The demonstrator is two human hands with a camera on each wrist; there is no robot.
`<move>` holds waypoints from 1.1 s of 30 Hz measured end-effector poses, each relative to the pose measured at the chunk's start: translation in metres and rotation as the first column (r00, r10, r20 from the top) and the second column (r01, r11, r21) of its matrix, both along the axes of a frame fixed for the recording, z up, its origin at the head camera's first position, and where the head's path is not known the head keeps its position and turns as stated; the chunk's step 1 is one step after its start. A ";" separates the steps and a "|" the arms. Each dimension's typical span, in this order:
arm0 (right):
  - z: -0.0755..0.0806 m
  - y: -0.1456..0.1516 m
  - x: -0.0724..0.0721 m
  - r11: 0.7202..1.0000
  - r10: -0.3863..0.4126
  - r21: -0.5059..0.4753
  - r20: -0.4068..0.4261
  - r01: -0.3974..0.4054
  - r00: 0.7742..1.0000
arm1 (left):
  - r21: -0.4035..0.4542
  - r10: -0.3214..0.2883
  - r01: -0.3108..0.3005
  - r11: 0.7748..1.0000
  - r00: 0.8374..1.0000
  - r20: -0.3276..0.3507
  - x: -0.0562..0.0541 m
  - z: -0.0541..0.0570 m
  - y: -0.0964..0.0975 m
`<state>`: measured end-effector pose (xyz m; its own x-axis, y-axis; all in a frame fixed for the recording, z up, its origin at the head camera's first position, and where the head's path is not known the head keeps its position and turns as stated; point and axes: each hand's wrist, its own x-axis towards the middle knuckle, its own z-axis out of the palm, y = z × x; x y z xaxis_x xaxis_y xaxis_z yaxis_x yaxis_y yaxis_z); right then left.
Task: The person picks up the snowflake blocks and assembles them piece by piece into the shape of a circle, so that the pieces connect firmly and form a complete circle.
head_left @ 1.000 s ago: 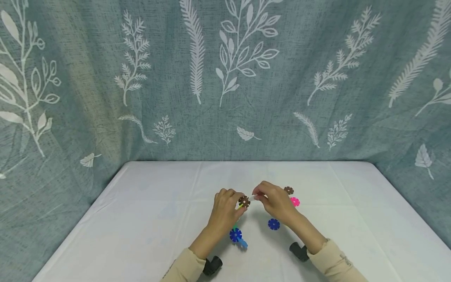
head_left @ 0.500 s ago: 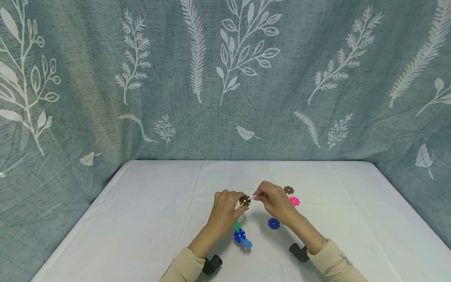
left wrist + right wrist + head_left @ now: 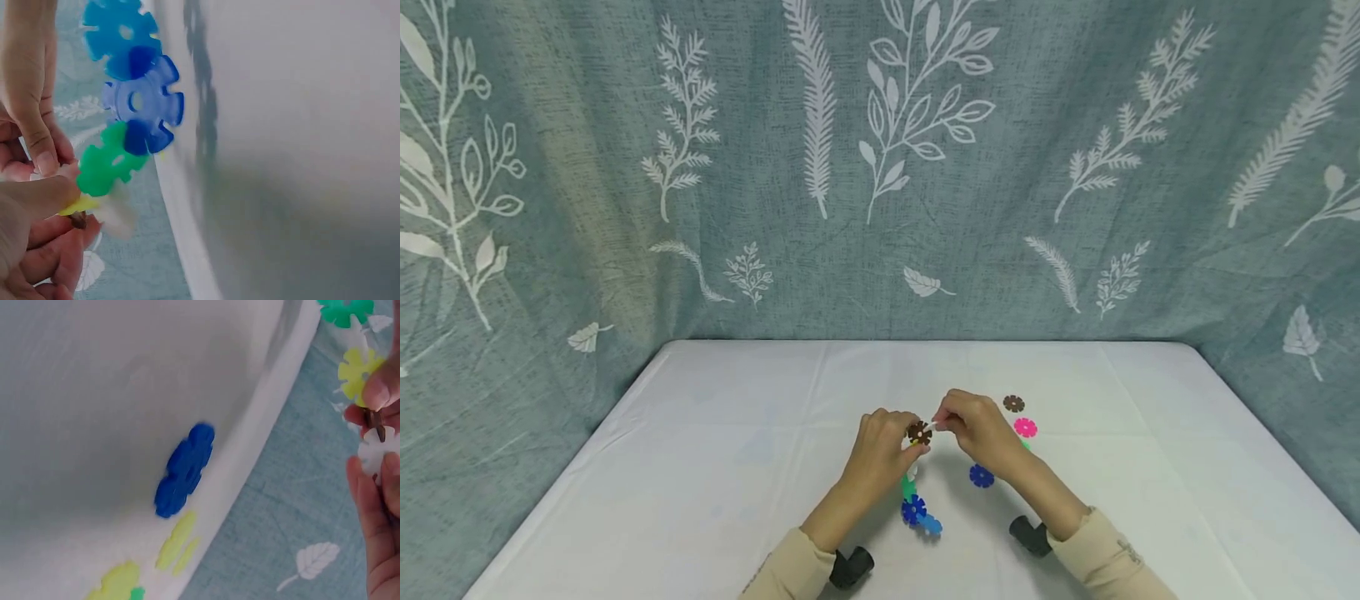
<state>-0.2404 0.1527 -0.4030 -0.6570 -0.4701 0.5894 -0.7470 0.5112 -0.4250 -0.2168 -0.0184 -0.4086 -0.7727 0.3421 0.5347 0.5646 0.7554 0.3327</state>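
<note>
My left hand pinches a brown notched snowflake disc between thumb and fingers. Below it hangs a chain of joined discs: yellow, white, green, dark blue and light blue. The white disc of the chain is blurred in the left wrist view. My right hand pinches another white disc by its edge. In the right wrist view that disc's rim meets the brown one; fingers partly hide both, so how deep their notches engage is unclear.
On the white-covered table right of the chain lie a dark blue disc, a pink one and a brown disc. Yellow discs show in the right wrist view. A leaf-patterned curtain stands behind the table.
My right hand has shifted slightly left and down, bringing the white disc against the brown one. The hanging chain's lower end has swung right. My left hand keeps its grip.
</note>
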 end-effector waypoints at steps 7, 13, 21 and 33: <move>0.003 -0.001 0.000 0.996 0.022 0.090 0.031 -0.025 0.999 | -0.014 0.082 -0.083 0.996 0.994 -0.066 0.001 0.006 0.003; 0.004 0.000 0.001 0.998 0.021 0.063 0.115 -0.029 0.993 | -0.011 0.085 -0.088 0.996 0.985 -0.150 0.000 0.005 0.009; 0.010 0.028 0.003 0.966 -0.083 0.256 0.362 -0.014 0.929 | -0.012 0.104 -0.107 0.994 0.985 -0.137 -0.002 0.003 0.008; -0.004 0.040 0.012 0.884 -0.272 0.467 0.546 -0.018 0.792 | 0.022 0.083 -0.081 0.996 0.990 -0.110 -0.006 0.000 0.008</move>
<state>-0.2289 0.1931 -0.4074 -0.8715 -0.4605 -0.1686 -0.3416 0.8168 -0.4649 -0.2224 -0.0102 -0.4086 -0.7334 0.2693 0.6242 0.5349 0.7953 0.2853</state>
